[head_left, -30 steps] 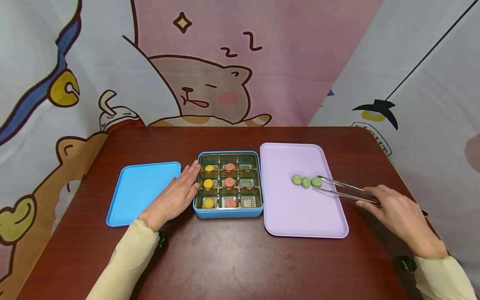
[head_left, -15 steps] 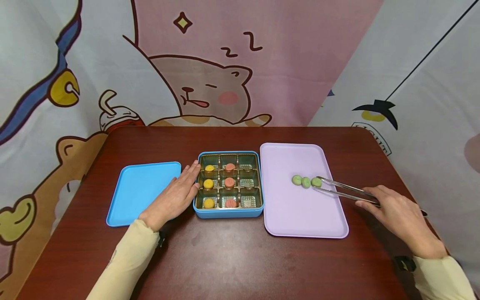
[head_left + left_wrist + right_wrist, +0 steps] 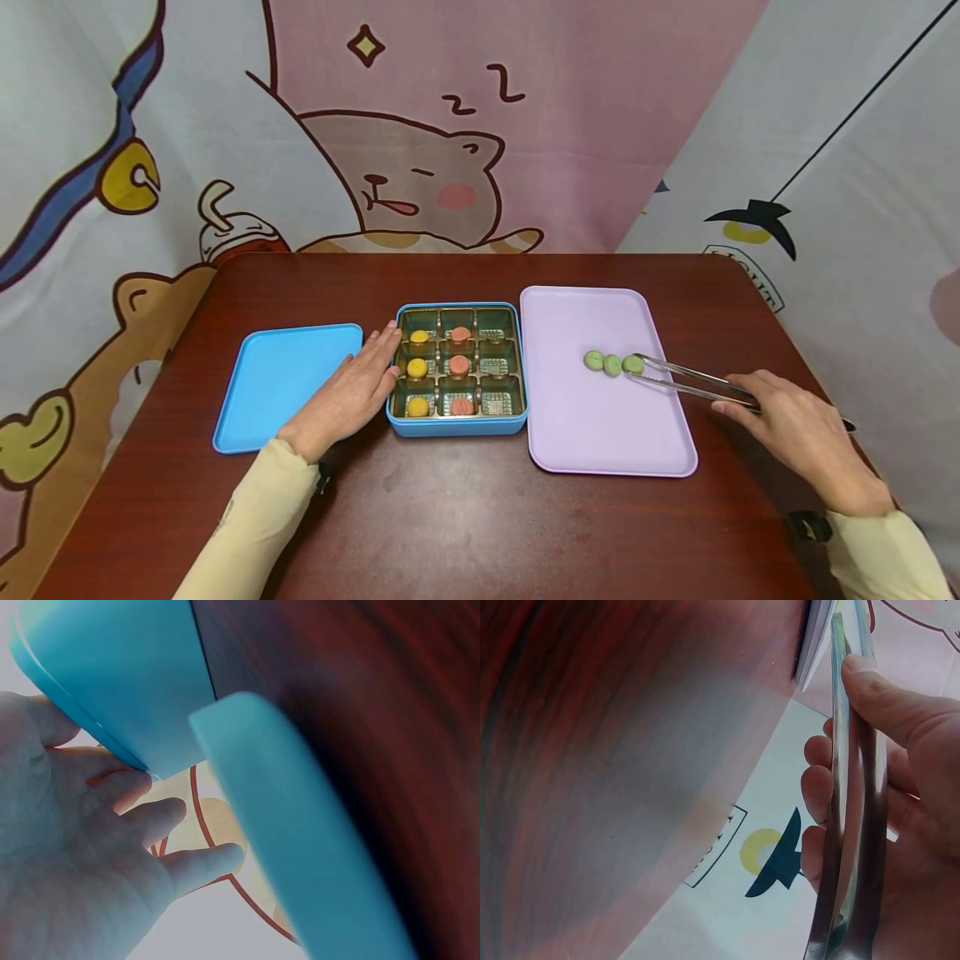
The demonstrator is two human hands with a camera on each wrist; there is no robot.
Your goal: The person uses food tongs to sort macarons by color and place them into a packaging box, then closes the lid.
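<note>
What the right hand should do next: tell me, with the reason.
Probably have the right hand squeeze the metal tongs gently around the rightmost green piece: they already straddle it on the lilac tray, and the three right-hand compartments of the blue box hold no pieces, unlike the other six.

A dark reddish-brown bench spreads across the lower frame. Behind it, a printed cloth covers the upper frame: a cartoon animal with a closed eye near upper centre, a small star above it, a yellow bell on a blue band at upper left.
</note>
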